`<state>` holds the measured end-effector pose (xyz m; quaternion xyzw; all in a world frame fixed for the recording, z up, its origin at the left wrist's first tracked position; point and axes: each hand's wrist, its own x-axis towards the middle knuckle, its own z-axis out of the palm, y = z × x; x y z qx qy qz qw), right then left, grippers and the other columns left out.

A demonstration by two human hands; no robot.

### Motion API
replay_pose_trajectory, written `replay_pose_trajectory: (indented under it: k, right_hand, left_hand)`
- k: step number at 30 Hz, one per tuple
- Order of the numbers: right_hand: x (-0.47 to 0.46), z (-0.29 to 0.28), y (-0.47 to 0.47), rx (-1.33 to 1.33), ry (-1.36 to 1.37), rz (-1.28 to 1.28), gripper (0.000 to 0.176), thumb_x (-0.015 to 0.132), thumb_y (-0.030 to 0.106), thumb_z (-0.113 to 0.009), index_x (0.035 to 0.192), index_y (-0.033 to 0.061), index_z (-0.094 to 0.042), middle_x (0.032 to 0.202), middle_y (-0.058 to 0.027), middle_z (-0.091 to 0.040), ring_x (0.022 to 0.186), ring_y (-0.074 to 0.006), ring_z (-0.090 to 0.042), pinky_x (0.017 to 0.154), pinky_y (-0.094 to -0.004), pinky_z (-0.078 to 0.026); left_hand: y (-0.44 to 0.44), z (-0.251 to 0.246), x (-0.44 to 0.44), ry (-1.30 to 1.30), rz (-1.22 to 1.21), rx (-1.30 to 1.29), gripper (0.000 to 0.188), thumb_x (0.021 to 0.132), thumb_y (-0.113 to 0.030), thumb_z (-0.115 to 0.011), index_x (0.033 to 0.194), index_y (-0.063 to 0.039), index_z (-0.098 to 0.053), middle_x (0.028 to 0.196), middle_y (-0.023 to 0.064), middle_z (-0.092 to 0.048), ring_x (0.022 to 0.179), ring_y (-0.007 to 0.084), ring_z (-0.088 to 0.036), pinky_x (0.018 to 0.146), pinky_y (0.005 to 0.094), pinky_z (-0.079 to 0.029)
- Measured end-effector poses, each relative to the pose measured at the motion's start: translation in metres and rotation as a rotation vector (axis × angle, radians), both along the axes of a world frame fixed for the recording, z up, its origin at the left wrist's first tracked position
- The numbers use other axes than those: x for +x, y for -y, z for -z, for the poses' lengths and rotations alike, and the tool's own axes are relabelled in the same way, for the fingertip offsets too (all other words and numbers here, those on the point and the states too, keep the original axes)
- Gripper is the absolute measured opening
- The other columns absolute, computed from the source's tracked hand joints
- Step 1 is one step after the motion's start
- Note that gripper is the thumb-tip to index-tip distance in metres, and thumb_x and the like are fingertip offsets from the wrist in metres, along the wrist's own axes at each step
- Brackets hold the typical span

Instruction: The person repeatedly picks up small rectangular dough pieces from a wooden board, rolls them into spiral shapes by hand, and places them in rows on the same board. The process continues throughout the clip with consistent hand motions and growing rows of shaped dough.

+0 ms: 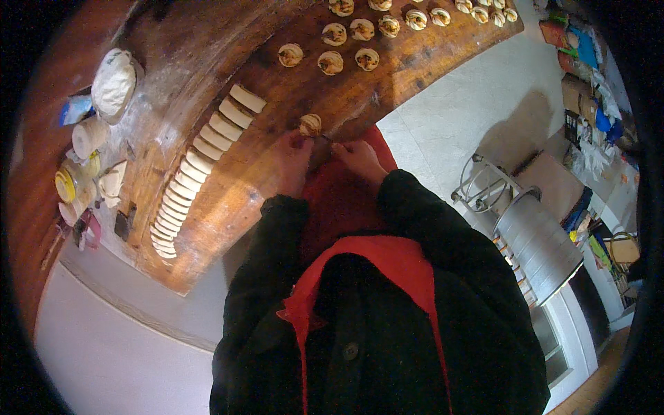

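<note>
A twisted dough roll (310,125) with brown-edged layers is at the near edge of the wooden table (249,171). My left hand (294,162) is just below it, its fingertips at the roll's lower side; whether they grip it or only touch it is unclear. Level with it, my right hand (360,160) has its fingers curled towards the thumb, slightly apart from the roll. Anything between those fingers is too dark to make out. To the left, a long row of layered dough strips (199,155) lies cut crosswise.
Several twisted rolls (362,29) sit towards the table's far end. At left stand a bowl of flour (114,85), a jar with a yellow lid (66,185) and a dark scraper-like piece (122,225). A metal cylinder on a wheeled frame (539,249) occupies the floor at right.
</note>
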<state>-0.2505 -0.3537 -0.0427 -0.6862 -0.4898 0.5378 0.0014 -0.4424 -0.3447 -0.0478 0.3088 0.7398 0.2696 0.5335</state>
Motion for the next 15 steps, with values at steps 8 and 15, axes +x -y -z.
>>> replay_pose_trajectory:
  k: [8,15]
  right_hand:
    - [0.007,-0.02,0.008,-0.125,-0.04,-0.01,0.055,0.097,0.051,-0.055,0.097,0.0003,-0.075,0.09,-0.0237,-0.072,0.09,-0.0381,-0.071,0.083,-0.0486,-0.053]
    - [0.038,-0.095,-0.006,0.109,-0.006,-0.118,0.049,0.098,0.047,-0.054,0.086,0.0035,-0.073,0.079,-0.0193,-0.07,0.077,-0.0334,-0.069,0.072,-0.0466,-0.051]
  left_hand:
    - [0.0,0.01,-0.005,-0.057,0.101,0.105,0.043,0.091,-0.029,-0.074,0.12,0.001,-0.06,0.106,0.016,-0.069,0.1,0.03,-0.064,0.09,0.0412,-0.052]
    - [-0.003,0.013,-0.006,-0.044,0.065,0.081,0.033,0.087,-0.014,-0.075,0.114,-0.001,-0.06,0.101,0.0117,-0.069,0.09,0.0217,-0.066,0.08,0.0363,-0.054]
